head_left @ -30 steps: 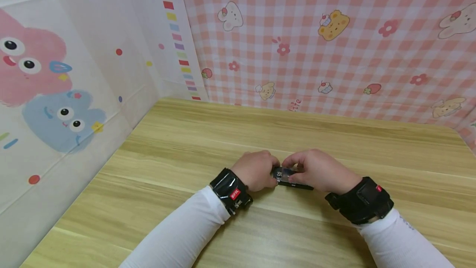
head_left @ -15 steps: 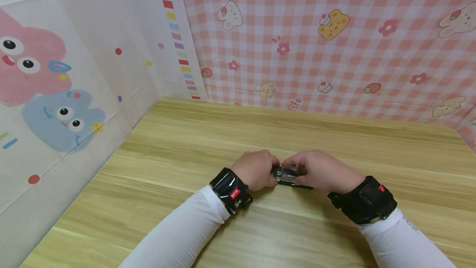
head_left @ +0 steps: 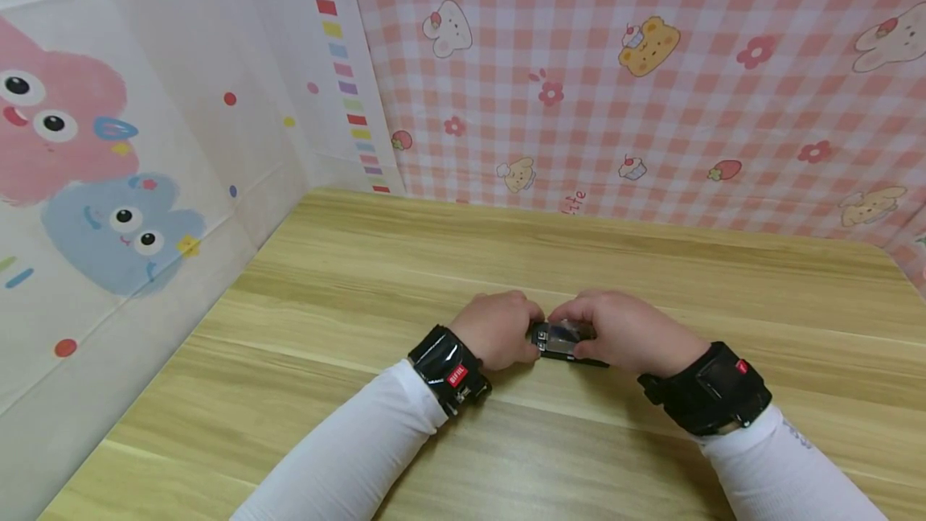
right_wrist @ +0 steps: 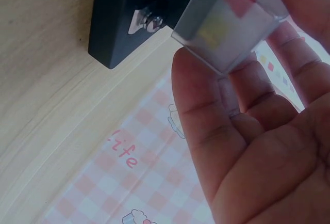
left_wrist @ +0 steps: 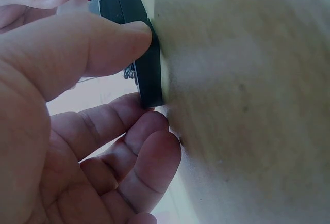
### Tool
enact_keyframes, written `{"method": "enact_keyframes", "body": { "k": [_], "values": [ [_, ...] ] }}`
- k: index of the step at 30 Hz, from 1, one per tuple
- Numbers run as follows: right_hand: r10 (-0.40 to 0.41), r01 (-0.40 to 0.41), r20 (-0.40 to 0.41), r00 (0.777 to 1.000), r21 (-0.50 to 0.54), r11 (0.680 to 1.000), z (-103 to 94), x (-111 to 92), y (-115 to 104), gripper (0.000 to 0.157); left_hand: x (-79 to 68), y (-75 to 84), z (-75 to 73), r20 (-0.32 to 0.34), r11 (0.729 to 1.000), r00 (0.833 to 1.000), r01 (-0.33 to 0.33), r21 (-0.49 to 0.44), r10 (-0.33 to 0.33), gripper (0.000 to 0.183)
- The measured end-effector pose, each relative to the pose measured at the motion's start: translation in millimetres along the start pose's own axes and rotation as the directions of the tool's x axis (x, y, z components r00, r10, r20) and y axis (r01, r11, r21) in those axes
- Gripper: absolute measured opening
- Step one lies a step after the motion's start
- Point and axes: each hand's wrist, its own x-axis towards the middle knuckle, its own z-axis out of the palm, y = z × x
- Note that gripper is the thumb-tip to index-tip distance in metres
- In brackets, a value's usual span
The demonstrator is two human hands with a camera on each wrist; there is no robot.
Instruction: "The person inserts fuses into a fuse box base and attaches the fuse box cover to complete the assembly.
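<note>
On the table lies a black terminal block [head_left: 542, 338] with screws at its left end. My left hand [head_left: 497, 332] grips that end; in the left wrist view the thumb [left_wrist: 124, 46] presses the block's long dark side [left_wrist: 150, 77] and curled fingers lie at its end. Across the top, my right hand [head_left: 624, 332] pinches a clear plastic cover [head_left: 563, 336] between thumb and fingers. The right wrist view shows this boxy cover [right_wrist: 227, 28] beside the exposed metal screws [right_wrist: 153, 24], its end edge standing out from the block. The block's right end is mostly behind my right hand.
The wood-grain table [head_left: 391, 264] extends around both hands. Behind it hangs a pink checked cloth [head_left: 579, 119], and a white cartoon-printed cloth [head_left: 217, 143] lines the left side. Black straps [head_left: 705, 388] wrap both wrists over white sleeves.
My right hand has shifted slightly right, and its thumb has drawn back, so more of the clear cover shows. My left hand stays in place on the terminal block.
</note>
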Motion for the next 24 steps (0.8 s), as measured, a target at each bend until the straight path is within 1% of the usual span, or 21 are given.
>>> {"method": "enact_keyframes", "body": {
  "k": [19, 24],
  "values": [
    [-0.003, 0.003, -0.005, 1.0, -0.017, 1.0, 0.9, -0.4, -0.7, 0.04, 0.1, -0.1, 0.3, -0.004, 1.0, 1.0, 0.002, -0.01, -0.002, 0.028],
    [-0.021, 0.021, -0.011, 1.0, -0.029, 0.999, 1.2, -0.8, -1.0, 0.04, 0.3, -0.1, 0.5, -0.005, 1.0, 1.0, 0.0, -0.004, 0.0, 0.028]
  ]
}}
